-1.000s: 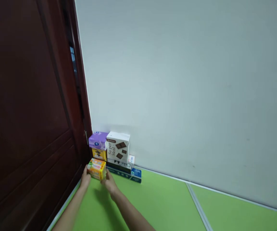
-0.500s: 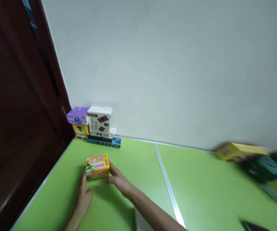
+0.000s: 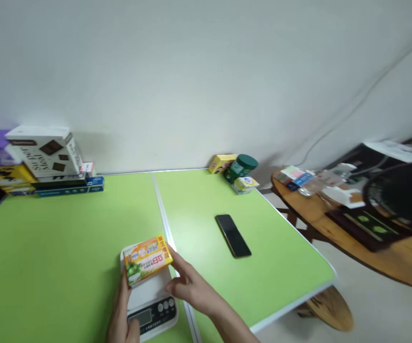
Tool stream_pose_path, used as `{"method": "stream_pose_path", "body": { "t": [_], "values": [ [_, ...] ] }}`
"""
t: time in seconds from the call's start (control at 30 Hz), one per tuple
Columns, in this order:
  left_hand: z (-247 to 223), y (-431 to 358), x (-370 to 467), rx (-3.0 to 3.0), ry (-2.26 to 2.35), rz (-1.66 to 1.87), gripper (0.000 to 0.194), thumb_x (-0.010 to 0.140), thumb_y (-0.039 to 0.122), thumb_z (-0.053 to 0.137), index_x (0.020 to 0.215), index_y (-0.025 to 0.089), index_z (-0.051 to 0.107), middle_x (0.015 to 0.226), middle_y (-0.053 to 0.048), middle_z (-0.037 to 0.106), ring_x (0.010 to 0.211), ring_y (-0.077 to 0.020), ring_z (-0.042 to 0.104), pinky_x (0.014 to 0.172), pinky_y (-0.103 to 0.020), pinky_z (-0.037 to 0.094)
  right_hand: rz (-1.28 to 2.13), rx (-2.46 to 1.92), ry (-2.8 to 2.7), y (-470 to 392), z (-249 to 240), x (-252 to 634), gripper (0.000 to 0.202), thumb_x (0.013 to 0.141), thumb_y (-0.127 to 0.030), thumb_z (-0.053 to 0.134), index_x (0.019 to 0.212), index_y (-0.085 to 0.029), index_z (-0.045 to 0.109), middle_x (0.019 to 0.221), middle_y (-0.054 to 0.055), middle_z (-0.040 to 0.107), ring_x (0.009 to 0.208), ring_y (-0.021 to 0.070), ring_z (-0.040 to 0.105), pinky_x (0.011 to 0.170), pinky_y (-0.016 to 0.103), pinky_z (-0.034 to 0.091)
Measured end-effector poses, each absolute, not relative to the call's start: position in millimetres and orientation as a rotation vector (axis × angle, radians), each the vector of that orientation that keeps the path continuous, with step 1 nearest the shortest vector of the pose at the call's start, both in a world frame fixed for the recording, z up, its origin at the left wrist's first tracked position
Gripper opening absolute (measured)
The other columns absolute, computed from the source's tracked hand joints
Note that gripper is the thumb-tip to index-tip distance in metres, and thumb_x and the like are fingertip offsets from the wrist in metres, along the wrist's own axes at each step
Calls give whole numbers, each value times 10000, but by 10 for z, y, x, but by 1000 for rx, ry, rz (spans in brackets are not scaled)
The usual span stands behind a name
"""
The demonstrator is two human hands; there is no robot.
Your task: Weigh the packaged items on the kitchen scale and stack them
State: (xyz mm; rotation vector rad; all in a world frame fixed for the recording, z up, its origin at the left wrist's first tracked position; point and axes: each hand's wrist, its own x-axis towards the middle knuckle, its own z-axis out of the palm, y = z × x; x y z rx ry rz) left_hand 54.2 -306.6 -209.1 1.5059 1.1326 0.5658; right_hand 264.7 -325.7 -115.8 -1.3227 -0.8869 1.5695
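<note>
An orange and yellow soap pack point(image 3: 148, 259) with green fruit and red lettering is held between my two hands, at the back part of a white digital scale point(image 3: 145, 293). My left hand point(image 3: 122, 305) is pressed along the pack's left side, its thumb low near the scale's display. On the right end of the pack lie the fingers of my right hand point(image 3: 190, 286), with the thumb lower, over the scale's plate. Whether the pack rests on the plate I cannot tell.
A black phone point(image 3: 233, 236) lies right of the scale on the green table point(image 3: 73, 238). Stacked boxes, including a white chocolate-print box point(image 3: 48, 155), stand back left. A yellow box point(image 3: 222, 163), green jar point(image 3: 242, 166) and small pack point(image 3: 245, 185) sit back right. Beyond is a cluttered wooden table point(image 3: 309, 209).
My view has swung right. Both hands have carried the soap pack from over the green tabletop to the scale. The phone and the wooden table have come into full view.
</note>
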Motion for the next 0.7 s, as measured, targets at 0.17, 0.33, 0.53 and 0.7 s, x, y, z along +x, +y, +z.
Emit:
{"method": "stream_pose_path", "body": {
  "t": [0.17, 0.33, 0.53, 0.7],
  "values": [
    [-1798, -2914, 442, 1502, 1290, 684, 758, 795, 230, 416, 1458, 345, 66, 1549, 39, 141, 1388, -286, 223, 1115, -456, 263, 1373, -1534, -1009, -3297, -1196, 2860, 818, 681, -115, 538, 1424, -326, 270, 1499, 40, 300, 1204, 283, 468, 871, 388, 467],
    [-1444, -2689, 280, 1477, 1437, 671, 830, 734, 506, 579, 1437, 295, 191, 1533, -75, 210, 1273, -373, 411, 1014, -515, 396, 1149, -1493, -1082, -3374, -1253, 3095, 638, 747, -121, 526, 1355, -259, 392, 1391, 82, 461, 1279, 245, 409, 1039, 466, 341],
    [-1366, -2480, 426, 1637, 1366, 503, 958, 645, 502, 680, 1437, 297, 180, 1498, -95, 298, 1092, -314, 583, 901, -429, 501, 1334, -1461, -1200, -3149, -1260, 3048, 828, 696, -205, 681, 1419, -279, 284, 1501, 87, 290, 1169, 261, 510, 944, 415, 452],
    [-1364, -2294, 723, 1628, 1410, 437, 893, 558, 490, 730, 1332, 240, 361, 1307, -127, 535, 888, -285, 677, 738, -366, 558, 1197, -1283, -1447, -2852, -1251, 3059, 864, 622, -158, 750, 1385, -294, 367, 1413, 66, 447, 1192, 255, 502, 869, 341, 498]
  ]
}}
